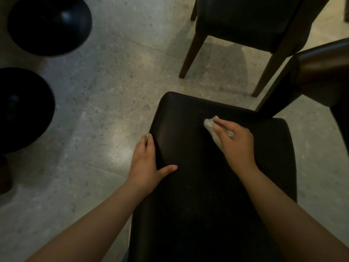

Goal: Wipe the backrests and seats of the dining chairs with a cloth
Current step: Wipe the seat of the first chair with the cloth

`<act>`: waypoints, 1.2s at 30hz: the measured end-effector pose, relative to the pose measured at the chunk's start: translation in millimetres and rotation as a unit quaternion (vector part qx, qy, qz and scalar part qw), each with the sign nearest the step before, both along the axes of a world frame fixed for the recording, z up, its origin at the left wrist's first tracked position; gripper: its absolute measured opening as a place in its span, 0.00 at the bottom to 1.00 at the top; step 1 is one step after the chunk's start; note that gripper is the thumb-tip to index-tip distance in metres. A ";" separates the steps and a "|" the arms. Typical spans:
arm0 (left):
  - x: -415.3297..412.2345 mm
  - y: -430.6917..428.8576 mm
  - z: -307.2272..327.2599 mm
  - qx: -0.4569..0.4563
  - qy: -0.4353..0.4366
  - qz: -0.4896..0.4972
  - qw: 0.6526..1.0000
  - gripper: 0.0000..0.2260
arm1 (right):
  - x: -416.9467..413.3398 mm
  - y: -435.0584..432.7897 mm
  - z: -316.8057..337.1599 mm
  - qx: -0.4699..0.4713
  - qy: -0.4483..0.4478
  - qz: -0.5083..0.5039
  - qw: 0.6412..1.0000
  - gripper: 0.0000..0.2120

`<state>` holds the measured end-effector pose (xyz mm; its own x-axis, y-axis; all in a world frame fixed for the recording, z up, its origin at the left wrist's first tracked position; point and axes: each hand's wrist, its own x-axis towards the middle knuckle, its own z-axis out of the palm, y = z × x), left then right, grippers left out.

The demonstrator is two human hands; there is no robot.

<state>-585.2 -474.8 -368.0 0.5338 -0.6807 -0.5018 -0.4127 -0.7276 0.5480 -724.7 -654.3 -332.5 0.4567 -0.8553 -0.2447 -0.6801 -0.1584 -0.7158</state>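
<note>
Under R hand (236, 146): wadded pale cloth (209, 124), pressed onto black chair seat (198, 195), far-right part of the pad. Grip = holding the cloth, thumb over it, bit of fabric poking out btwn the fingers.

L hand (145, 163) is across the seat from the cloth grip and nearer the body. Its fingers wrap over the seat's left edge w/ thumb lying on top, so it's gripping the seat. Hands are well apart, bare pad btwn them.

Surroundings, ref the cloth grip:
- Beyond + right: dark brown glossy part (321, 67) w/ black below it. Backrest or table edge, can't tell. It overlaps the seat's far-right corner and hides it.
- Farther beyond: 2nd chair (245, 25), black pad, brown wood legs (192, 53). It sits apart from the wiped seat, w/ a strip of floor btwn.
- Far left, past L hand: round black glossy objs, farther one (49, 25) and nearer one (22, 110), the nearer cut by frame edge. Stools or bases, can't tell.
- Grey speckled floor (113, 91) everywhere else.

Counts:
- hands: 2
- cloth: 1
- chairs: 2
- legs visible on 2nd chair: 3
- round black objs: 2
</note>
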 end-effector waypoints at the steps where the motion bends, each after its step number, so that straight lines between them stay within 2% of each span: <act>1: -3.1 -0.9 5.5 0.002 -0.019 -0.024 1.000 0.51 | -10.2 1.0 1.5 0.003 0.008 -0.016 1.000 0.15; 6: -24.6 -11.9 23.9 0.022 -0.093 -0.148 0.984 0.45 | -50.9 10.3 9.3 0.013 0.016 -0.097 0.995 0.15; 10: -47.7 -31.5 23.3 0.089 -0.095 -0.191 0.973 0.50 | -83.1 14.0 10.8 -0.002 -0.004 -0.201 0.980 0.17; 13: -61.6 -41.2 17.6 0.139 -0.074 -0.188 0.970 0.56 | -105.3 10.3 8.6 0.006 -0.019 -0.253 0.967 0.19; 16: -70.1 -41.7 10.8 0.168 -0.096 -0.180 0.965 0.59 | -123.4 0.9 3.3 0.003 -0.017 -0.270 0.963 0.18; 22: -76.4 -40.6 -0.2 0.199 -0.122 -0.182 0.955 0.60 | -151.4 -31.7 -9.4 -0.069 0.016 -0.299 0.952 0.19; 26: -77.6 -44.2 -3.1 0.225 -0.124 -0.187 0.948 0.61 | -155.2 -61.4 -23.4 -0.103 0.059 -0.285 0.951 0.15; 29: -77.7 -46.0 -3.9 0.241 -0.120 -0.186 0.945 0.61 | -147.3 -75.8 -35.3 -0.059 0.060 -0.282 0.956 0.19; 33: -77.6 -48.2 -2.1 0.248 -0.109 -0.184 0.945 0.61 | -128.5 -52.9 -47.4 -0.063 0.092 -0.208 0.972 0.18; 36: -78.1 -49.9 0.7 0.254 -0.104 -0.185 0.944 0.62 | -118.8 -15.0 -46.5 -0.046 0.042 -0.128 0.990 0.19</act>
